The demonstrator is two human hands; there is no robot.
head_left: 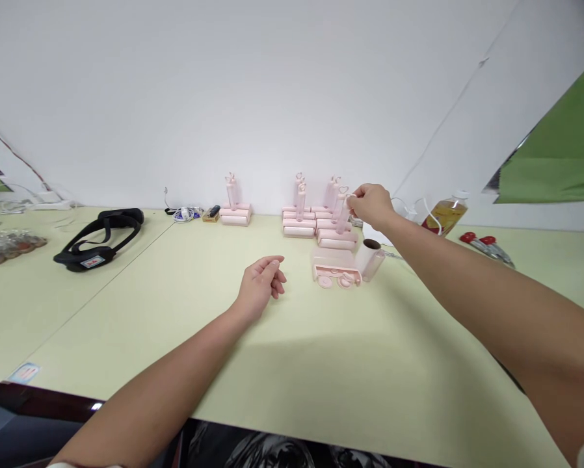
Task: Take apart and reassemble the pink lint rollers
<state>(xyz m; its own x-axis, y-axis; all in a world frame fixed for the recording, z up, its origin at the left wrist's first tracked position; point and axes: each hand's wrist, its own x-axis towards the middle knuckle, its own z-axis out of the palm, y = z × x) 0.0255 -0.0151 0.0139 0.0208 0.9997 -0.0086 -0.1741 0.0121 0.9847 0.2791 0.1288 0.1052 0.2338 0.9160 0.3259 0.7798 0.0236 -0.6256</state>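
Note:
My right hand (370, 203) reaches to the back of the table, its thumb and fingers pinched at the top of a pink upright cylinder (342, 218) that stands on a pink box (337, 239). My left hand (263, 283) is over the table, fingers loosely curled and apart, holding nothing. Between the hands lies an open pink case (333, 260) with small round pink parts (325, 282) at its front. Beside it stands a white roll (367, 255) with a dark hollow core, touching a clear pinkish cylinder (374, 265).
More pink boxes (299, 227) with upright cylinders stand along the wall, another group (235, 215) further left. A black strap device (99, 244) lies left. At the right are a bottle (447, 211) and red-capped items (487, 247). Cables (185, 214) lie near the wall.

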